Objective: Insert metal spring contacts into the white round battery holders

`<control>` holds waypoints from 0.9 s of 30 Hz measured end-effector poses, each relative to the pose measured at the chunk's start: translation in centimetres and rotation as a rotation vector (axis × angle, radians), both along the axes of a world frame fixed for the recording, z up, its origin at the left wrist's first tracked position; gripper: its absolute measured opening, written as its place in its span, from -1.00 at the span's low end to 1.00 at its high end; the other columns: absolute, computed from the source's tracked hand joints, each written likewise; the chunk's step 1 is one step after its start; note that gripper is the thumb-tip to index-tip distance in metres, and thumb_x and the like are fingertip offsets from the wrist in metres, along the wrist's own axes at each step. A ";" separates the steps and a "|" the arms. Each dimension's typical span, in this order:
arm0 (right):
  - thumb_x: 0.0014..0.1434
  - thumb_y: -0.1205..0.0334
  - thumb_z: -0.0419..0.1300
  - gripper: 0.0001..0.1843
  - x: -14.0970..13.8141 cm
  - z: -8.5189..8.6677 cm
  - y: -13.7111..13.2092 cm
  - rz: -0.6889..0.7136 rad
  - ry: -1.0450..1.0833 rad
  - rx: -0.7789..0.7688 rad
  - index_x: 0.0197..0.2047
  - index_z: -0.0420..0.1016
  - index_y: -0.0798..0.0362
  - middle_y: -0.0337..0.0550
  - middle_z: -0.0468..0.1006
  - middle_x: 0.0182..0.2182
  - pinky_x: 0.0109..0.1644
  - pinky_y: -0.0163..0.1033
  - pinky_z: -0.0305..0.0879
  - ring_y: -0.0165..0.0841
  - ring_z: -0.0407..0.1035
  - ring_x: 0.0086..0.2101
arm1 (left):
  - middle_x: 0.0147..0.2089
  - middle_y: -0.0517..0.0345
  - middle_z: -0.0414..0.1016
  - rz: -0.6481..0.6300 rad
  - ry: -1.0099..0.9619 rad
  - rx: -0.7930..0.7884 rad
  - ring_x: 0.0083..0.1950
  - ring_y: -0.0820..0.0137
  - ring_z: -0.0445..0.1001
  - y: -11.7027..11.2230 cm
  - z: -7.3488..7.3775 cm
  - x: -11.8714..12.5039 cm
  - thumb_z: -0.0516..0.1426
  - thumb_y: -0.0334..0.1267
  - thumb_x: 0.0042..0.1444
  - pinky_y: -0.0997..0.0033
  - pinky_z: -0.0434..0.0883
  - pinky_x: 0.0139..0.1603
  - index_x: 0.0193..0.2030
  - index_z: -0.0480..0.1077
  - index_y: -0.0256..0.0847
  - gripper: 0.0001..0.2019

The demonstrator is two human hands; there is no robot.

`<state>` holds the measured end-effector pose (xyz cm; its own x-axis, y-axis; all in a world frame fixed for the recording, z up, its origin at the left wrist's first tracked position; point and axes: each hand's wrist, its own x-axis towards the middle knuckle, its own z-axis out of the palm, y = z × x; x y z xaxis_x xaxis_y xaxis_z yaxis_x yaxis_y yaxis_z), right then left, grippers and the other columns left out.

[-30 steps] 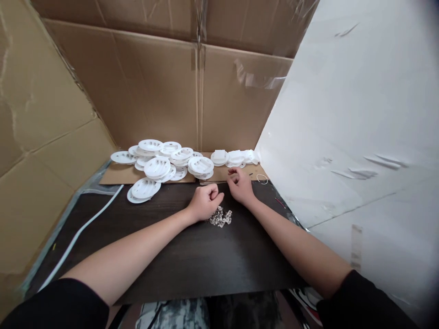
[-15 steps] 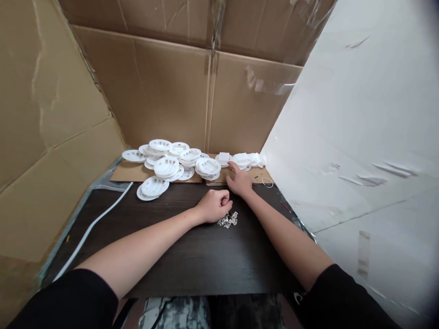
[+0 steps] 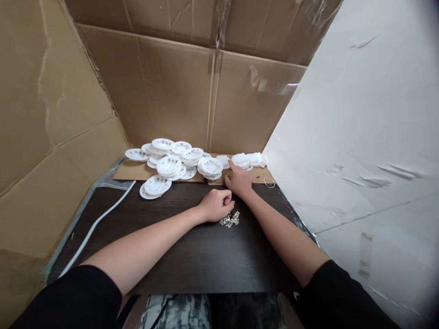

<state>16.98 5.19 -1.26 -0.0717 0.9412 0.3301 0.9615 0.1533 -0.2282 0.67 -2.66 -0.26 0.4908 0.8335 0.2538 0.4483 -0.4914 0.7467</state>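
Note:
My left hand [image 3: 216, 205] rests on the dark table with its fingers curled closed; whatever they may hold is hidden. Right beside its fingertips lies a small heap of shiny metal pieces [image 3: 231, 220]. Farther back, my right hand [image 3: 239, 181] reaches over the cardboard edge with its index finger stretched out. That fingertip is at a small white plastic part [image 3: 223, 160], and I cannot tell whether it touches. Just behind the hand sits another white round part [image 3: 240, 159]. Stacked white plastic discs [image 3: 210, 166] with moulded slots lie to the left of the right hand.
More white discs [image 3: 157, 185] are piled at the back left, partly on a flat cardboard sheet [image 3: 128, 172]. A pale cable [image 3: 99, 222] runs along the left side. At the right are a thin white loop [image 3: 269, 183] and thin dark red wires [image 3: 287, 207]. Cardboard walls [image 3: 171, 91] enclose the table.
My right hand's index finger has straightened slightly toward the white part. My left hand stays closed by the metal pieces. The whole view has shifted a little.

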 end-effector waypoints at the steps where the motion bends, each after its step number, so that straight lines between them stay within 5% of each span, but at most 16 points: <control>1: 0.38 0.14 0.11 -0.16 0.0 0.0 0.0 0.005 -0.003 0.027 0.66 0.06 0.03 0.20 0.55 0.19 0.04 0.08 0.48 0.07 0.52 -0.02 | -0.57 0.35 0.20 0.001 0.005 0.001 -0.49 0.47 0.12 0.0 0.0 0.0 0.21 -0.24 0.19 0.35 0.07 -0.37 -0.50 0.12 -0.14 -0.65; 4: 0.32 0.17 0.16 -0.24 0.5 0.2 0.3 0.049 -0.047 0.151 0.54 0.26 0.10 0.28 0.40 0.26 0.04 0.08 0.46 0.12 0.39 0.10 | -0.57 0.35 0.20 0.002 0.018 -0.001 -0.49 0.47 0.12 0.0 0.0 0.0 0.21 -0.25 0.19 0.34 0.06 -0.37 -0.50 0.13 -0.15 -0.66; 8: 0.25 0.12 0.27 -0.24 1.7 1.6 2.2 0.220 -0.164 0.266 0.47 0.34 0.16 0.31 0.32 0.35 0.31 0.23 0.27 0.20 0.20 0.25 | -0.57 0.35 0.21 -0.002 0.022 0.011 -0.49 0.48 0.12 0.0 0.0 0.1 0.21 -0.26 0.19 0.35 0.06 -0.36 -0.49 0.15 -0.15 -0.67; 13: 0.20 0.13 0.31 -0.10 2.1 4.4 6.0 0.526 -0.345 0.088 0.54 0.27 0.23 0.27 0.35 0.42 0.48 0.13 0.07 0.14 0.15 0.37 | -0.56 0.35 0.22 -0.010 0.011 0.015 -0.49 0.47 0.12 0.0 -0.1 0.1 0.21 -0.27 0.19 0.35 0.06 -0.36 -0.49 0.15 -0.15 -0.67; 17: 0.26 -0.05 0.32 -0.08 1.4 5.9 8.6 0.502 -0.492 -0.111 0.61 0.22 -0.08 0.14 0.28 0.52 0.49 0.26 -0.01 0.23 0.18 0.39 | -0.56 0.35 0.22 -0.018 0.010 0.010 -0.48 0.47 0.12 0.0 0.0 0.0 0.21 -0.27 0.19 0.36 0.06 -0.35 -0.49 0.16 -0.15 -0.68; 21: 0.33 -0.15 0.26 -0.12 1.6 6.0 9.7 0.446 -0.480 -0.176 0.61 0.23 -0.05 0.14 0.31 0.51 0.49 0.23 0.00 0.22 0.16 0.43 | -0.55 0.34 0.23 -0.026 0.022 -0.001 -0.48 0.47 0.11 0.1 0.1 0.0 0.22 -0.26 0.18 0.37 0.06 -0.35 -0.49 0.16 -0.15 -0.68; 27: 0.41 -0.16 0.17 -0.15 3.7 5.5 7.8 0.371 -0.424 -0.195 0.62 0.17 0.03 0.27 0.50 0.35 0.31 0.20 0.27 0.19 0.45 0.22 | -0.55 0.34 0.22 -0.018 0.037 -0.006 -0.48 0.47 0.12 0.0 0.1 0.0 0.21 -0.24 0.19 0.36 0.06 -0.35 -0.48 0.16 -0.15 -0.68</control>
